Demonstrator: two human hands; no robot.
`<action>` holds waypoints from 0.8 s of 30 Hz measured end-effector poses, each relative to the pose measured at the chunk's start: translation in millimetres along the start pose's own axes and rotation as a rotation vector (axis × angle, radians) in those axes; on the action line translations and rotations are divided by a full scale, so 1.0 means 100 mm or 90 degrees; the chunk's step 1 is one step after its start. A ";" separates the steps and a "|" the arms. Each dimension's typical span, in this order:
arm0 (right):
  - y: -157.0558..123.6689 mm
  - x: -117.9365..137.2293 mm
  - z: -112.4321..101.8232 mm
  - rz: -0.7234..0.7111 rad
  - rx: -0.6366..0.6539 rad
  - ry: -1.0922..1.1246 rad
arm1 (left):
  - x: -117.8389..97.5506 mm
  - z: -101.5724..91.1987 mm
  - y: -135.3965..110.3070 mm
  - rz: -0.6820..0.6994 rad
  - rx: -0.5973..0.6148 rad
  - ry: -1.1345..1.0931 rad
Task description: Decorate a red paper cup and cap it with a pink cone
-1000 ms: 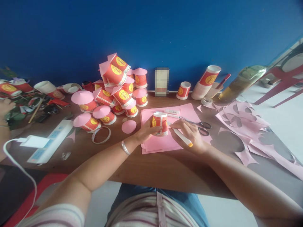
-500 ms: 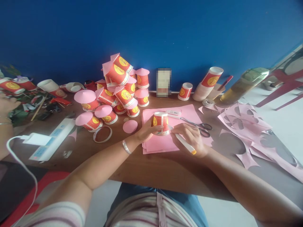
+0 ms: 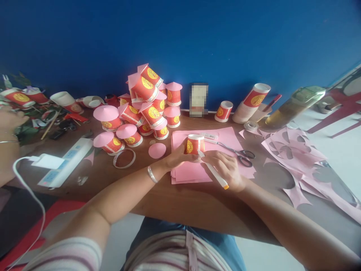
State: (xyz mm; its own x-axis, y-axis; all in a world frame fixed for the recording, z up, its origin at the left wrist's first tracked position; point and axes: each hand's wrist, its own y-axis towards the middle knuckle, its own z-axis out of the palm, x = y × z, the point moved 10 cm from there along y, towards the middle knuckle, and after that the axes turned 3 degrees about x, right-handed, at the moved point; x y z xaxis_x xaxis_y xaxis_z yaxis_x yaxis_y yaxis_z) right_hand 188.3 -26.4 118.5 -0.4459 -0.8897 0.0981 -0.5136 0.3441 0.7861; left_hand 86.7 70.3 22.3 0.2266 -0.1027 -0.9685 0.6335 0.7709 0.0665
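Note:
In my left hand is a red paper cup with a yellow emblem and a white rim, its wide-rimmed side low and the other end up. My right hand grips a white utility knife with an orange end. The knife's tip touches or nearly touches the cup's side, low on the right. Both hands are over a stack of pink paper. Scissors lie on the paper to the right, beside a white labelled tube.
Several cups with pink cone tops are piled to the left, near a tape roll and a pink disc. A power strip lies farther left, by another person's hand. Stacked cups, a bottle and paper scraps are right.
The knife's tip has moved left from beside the cup onto or close against its side. The whole view has shifted slightly, so things appear farther right.

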 end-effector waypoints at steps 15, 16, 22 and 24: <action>0.01 0.00 0.04 -0.001 0.056 -0.061 | 0.09 -0.03 -0.03 -0.054 -0.033 0.130; 0.02 0.00 0.04 0.001 0.057 -0.061 | 0.10 -0.02 -0.02 -0.056 -0.030 0.127; 0.04 0.02 0.04 -0.003 0.060 -0.070 | 0.08 -0.03 -0.01 -0.039 -0.034 0.116; 0.05 0.03 0.04 -0.004 0.057 -0.063 | 0.08 -0.03 -0.02 -0.041 -0.035 0.116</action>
State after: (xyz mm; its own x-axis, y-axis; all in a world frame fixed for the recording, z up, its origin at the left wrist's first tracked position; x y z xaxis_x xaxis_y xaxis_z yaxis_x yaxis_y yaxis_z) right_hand 181.6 -26.2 120.4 -0.5101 -0.8596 0.0290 -0.5785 0.3678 0.7280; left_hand 85.3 70.2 13.2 0.0456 -0.0411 -0.9981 0.5999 0.8000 -0.0056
